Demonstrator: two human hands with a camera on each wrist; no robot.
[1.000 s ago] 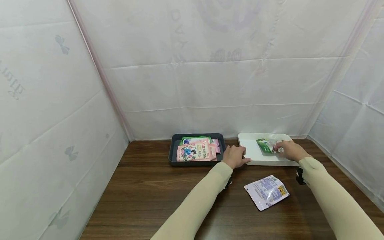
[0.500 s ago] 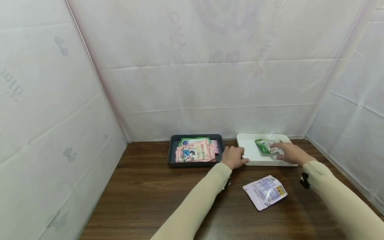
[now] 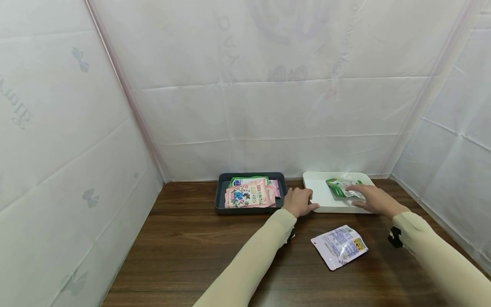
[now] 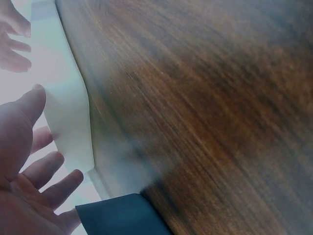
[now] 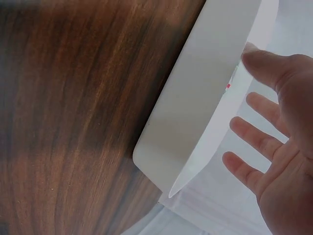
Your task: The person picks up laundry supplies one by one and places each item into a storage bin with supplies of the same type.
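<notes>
A green and white pouch (image 3: 339,187) lies in the white tray (image 3: 319,192). Over the tray's right front part is my right hand (image 3: 374,199), its fingers apart and holding nothing. In the right wrist view the thumb is by the tray's rim and the other fingers are spread. My left hand (image 3: 299,201) is at the tray's left front corner, with relaxed fingers close to its wall; the left wrist view does not show clearly whether they touch. On the table nearer me lies a lilac pouch (image 3: 340,247).
Left of the white tray stands a dark grey tray (image 3: 218,200) holding several packets, a pink floral packet (image 3: 247,195) on top and a green-edged packet (image 3: 245,181) behind it. The brown wooden table (image 3: 184,251) meets white cloth walls (image 3: 238,111) behind and at both sides.
My right hand has let go of the green pouch and drawn back a little to the right. The pouch stays in the white tray. My left hand has kept its place.
</notes>
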